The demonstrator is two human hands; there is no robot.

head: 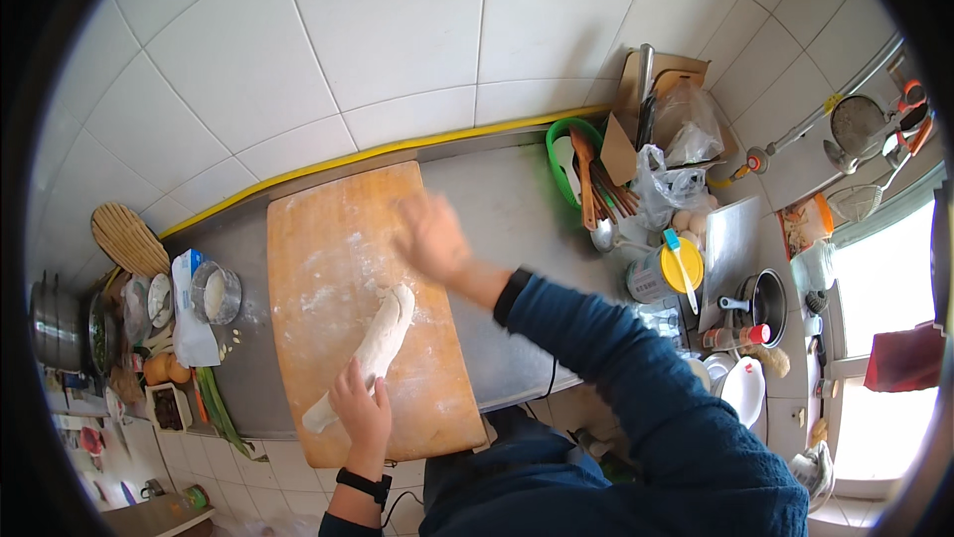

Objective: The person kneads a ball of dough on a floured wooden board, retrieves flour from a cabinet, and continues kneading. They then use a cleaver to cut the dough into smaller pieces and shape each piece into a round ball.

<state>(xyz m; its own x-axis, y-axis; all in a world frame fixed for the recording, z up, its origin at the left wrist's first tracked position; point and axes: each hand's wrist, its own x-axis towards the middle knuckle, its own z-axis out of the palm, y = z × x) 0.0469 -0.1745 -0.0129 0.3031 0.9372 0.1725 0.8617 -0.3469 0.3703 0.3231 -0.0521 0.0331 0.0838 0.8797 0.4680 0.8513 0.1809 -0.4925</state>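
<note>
A thick roll of pale dough point(384, 332) lies slantwise on a floured wooden board point(320, 239). Over the roll's lower part, my left hand point(361, 399) grips it with the fingers on one side and the thumb on the other. A seam or fold shows at the dough's far end. My right hand point(432, 235) is blurred by motion above the board's right side, past that far end. Its fingers are spread and nothing is seen in it. Loose flour is scattered across the wood.
Left of the board stand a clear bowl point(216, 292) with white contents and green leek leaves point(216, 403). To the right are a green basket point(555, 153) of wooden utensils, a yellow-lidded can point(656, 276) and eggs point(686, 224). A tiled wall point(402, 23) rises behind the metal counter point(484, 187).
</note>
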